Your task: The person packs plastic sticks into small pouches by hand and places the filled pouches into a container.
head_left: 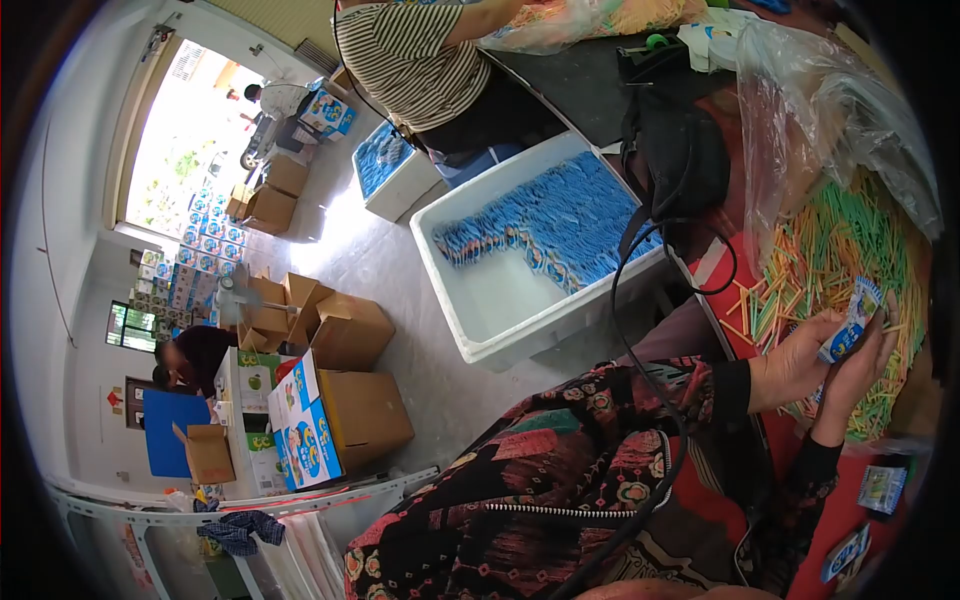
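A small blue-and-white packet (852, 320) is held up between my two hands, over a pile of thin coloured sticks (840, 250). My left hand (795, 362) pinches its near side with closed fingers. Close against it, my right hand (858, 375) has its fingers curled around the packet's other side; part of its grip is hidden. The sticks are green, orange, yellow and pink, heaped on the red table surface (735, 305). More packets, a greenish one (884, 488) and a blue one (846, 552), lie on the red surface below my hands.
A large white bin (470, 325) partly filled with blue packets stands left of the table. A black bag (680, 150), a cable (640, 370) and clear plastic (800, 90) are nearby. A person in a striped top (410, 60) works beyond. Cardboard boxes (355, 325) stand left.
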### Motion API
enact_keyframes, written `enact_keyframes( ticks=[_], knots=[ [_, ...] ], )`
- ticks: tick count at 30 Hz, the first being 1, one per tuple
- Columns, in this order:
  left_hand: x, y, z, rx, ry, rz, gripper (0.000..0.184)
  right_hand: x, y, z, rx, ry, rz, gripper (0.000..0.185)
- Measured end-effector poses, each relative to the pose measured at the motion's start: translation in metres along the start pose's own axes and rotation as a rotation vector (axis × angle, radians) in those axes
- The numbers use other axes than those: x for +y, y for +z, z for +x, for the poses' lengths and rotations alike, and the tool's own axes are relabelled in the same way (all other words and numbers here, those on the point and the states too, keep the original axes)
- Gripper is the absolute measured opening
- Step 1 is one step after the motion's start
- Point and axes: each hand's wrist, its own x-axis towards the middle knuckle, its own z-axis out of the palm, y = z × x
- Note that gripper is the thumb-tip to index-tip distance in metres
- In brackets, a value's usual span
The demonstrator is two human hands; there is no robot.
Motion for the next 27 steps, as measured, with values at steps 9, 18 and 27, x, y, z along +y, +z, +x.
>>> enact_keyframes(
  ticks=[9, 18, 27],
  knots=[
    [0.008, 0.009, -0.003, -0.054, 0.017, 0.01, 0.02, 0.006, -0.006, 0.001, 0.048, 0.134, 0.153, 0.04],
    [0.011, 0.014, -0.005, -0.024, 0.031, -0.011, 0.02, -0.002, 0.002, -0.002, -0.024, 0.125, 0.152, 0.046],
    [0.014, 0.007, -0.004, -0.086, 0.03, 0.008, 0.015, -0.006, 0.012, -0.007, -0.046, 0.065, 0.116, 0.048]
  ],
)
